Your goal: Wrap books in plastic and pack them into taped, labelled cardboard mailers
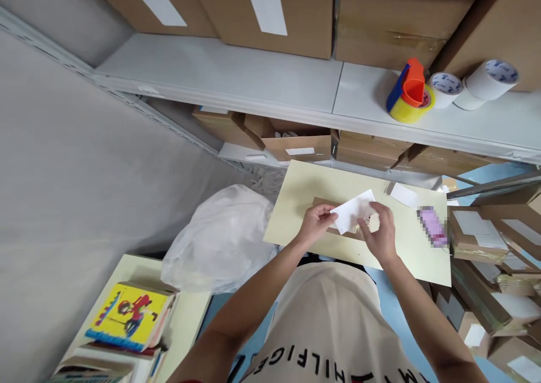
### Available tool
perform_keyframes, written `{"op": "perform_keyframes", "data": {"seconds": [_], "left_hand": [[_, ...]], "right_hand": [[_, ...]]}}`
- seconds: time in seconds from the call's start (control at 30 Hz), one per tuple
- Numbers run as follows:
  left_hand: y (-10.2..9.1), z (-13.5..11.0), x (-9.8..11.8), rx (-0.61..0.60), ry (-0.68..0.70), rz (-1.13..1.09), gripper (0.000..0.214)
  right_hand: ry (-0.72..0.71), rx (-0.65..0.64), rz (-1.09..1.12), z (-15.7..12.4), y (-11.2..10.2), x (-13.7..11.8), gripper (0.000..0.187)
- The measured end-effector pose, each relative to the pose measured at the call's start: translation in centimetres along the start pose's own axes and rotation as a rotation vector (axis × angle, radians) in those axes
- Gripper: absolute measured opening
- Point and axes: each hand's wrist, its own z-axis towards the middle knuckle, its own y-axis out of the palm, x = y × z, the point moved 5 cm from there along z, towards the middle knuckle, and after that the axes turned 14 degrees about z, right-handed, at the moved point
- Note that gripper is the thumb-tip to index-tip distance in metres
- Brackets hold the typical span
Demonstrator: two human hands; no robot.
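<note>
White paper (351,212): left hand (315,224) pinches one end; right hand (382,235) at the other, can't tell if gripping; best held flat.

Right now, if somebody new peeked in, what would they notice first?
Probably the red, blue and yellow tape dispenser, because it's so bright on the grey shelf at the upper right. Next might be the yellow book with a cartoon figure at the lower left, then the white paper in the left hand, above the pale table.
</note>
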Motion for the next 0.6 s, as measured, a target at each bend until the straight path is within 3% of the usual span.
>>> {"op": "perform_keyframes", "data": {"seconds": [0.1,0.2,0.6], "left_hand": [[-1.1,-1.3,-0.1,-0.025,0.011,-0.065,0.034],[-2.1,-2.6,-0.2,-0.044,0.013,-0.136,0.033],[-4.3,-5.1,-1.1,-0.188,-0.021,-0.372,0.042]], "right_hand": [[-0.179,-0.193,-0.049,-1.3,3.3,-4.0,0.028],[-0.243,-0.218,-0.092,-2.3,5.4,-6.1,0.021],[-0.3,-0.192,-0.135,-4.2,7.6,-7.8,0.017]]}}
